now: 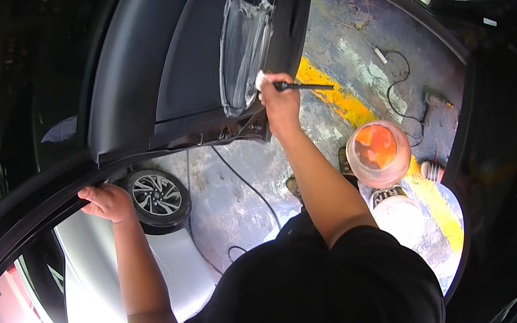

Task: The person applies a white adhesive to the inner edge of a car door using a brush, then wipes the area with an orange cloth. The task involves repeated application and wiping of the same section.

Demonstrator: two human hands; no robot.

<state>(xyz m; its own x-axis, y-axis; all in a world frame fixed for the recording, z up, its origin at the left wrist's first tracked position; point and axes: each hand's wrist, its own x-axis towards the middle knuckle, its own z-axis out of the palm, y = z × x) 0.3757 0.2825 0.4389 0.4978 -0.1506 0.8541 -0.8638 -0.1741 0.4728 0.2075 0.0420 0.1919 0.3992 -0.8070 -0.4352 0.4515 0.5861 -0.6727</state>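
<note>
My right hand (281,105) is closed around a brush (305,87) with a black handle. White foam covers the brush's head, which meets the edge of a foamy patch (242,56) on the dark inner panel (194,55) of a car door. Streaks of white lather run along that patch. Lower left, my left hand (107,202) grips the dark door frame (51,212), its fingers partly hidden behind the frame's edge.
On the stained floor to the right stands a translucent bucket (401,168) holding something orange, beside a white bucket (399,219). A dark cable (390,91) curls on the floor. A wheel (156,198) and a silver car body (179,265) lie below the door.
</note>
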